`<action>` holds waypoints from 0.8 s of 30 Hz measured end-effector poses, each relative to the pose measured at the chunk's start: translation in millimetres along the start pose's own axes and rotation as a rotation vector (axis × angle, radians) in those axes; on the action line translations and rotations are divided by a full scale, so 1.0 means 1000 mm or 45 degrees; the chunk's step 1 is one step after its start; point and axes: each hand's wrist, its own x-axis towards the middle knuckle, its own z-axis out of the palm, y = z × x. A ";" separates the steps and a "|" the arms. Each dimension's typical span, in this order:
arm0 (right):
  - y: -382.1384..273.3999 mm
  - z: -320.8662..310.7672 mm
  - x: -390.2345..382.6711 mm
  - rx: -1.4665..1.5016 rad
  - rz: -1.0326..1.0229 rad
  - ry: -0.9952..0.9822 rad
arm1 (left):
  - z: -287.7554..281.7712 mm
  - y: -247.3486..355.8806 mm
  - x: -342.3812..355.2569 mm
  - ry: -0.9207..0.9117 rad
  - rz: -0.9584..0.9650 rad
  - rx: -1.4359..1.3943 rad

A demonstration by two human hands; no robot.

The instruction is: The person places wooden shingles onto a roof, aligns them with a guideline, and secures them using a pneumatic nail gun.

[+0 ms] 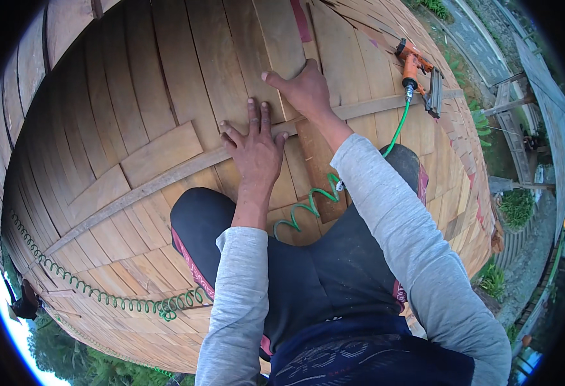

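I kneel on a curved, shingled wooden surface. My left hand [254, 151] lies flat with fingers spread on the boards, by a long thin wooden strip [144, 191]. My right hand [301, 90], just above and right, grips a wooden shingle [273, 32] between thumb and fingers at its lower end. A reddish-brown board [314, 151] lies below the strip, partly hidden by my right arm and a green coiled hose. An orange nail gun [410, 67] lies to the right of my hands, with the green hose [396, 132] attached.
A long coiled green hose [102, 293] runs along the left. A dark object [25, 302] sits at the lower left edge, too small to name. Beyond the curved edge are plants [515, 209], a grey path [466, 35] and a timber structure [514, 128] below.
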 end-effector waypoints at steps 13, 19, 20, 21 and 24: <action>-0.021 0.002 0.010 -0.438 0.010 -0.101 | -0.010 -0.015 0.006 -0.186 -0.058 -0.603; -0.030 0.000 0.024 -0.478 -0.022 -0.145 | -0.008 -0.027 0.008 -0.163 -0.021 -0.648; -0.028 0.000 0.025 -0.499 -0.035 -0.142 | -0.010 -0.025 0.006 -0.165 -0.023 -0.584; -0.026 0.000 0.025 -0.520 -0.048 -0.140 | -0.011 -0.021 0.002 -0.167 -0.025 -0.520; -0.026 0.000 0.026 -0.574 -0.092 -0.155 | -0.015 -0.017 0.000 -0.161 -0.020 -0.392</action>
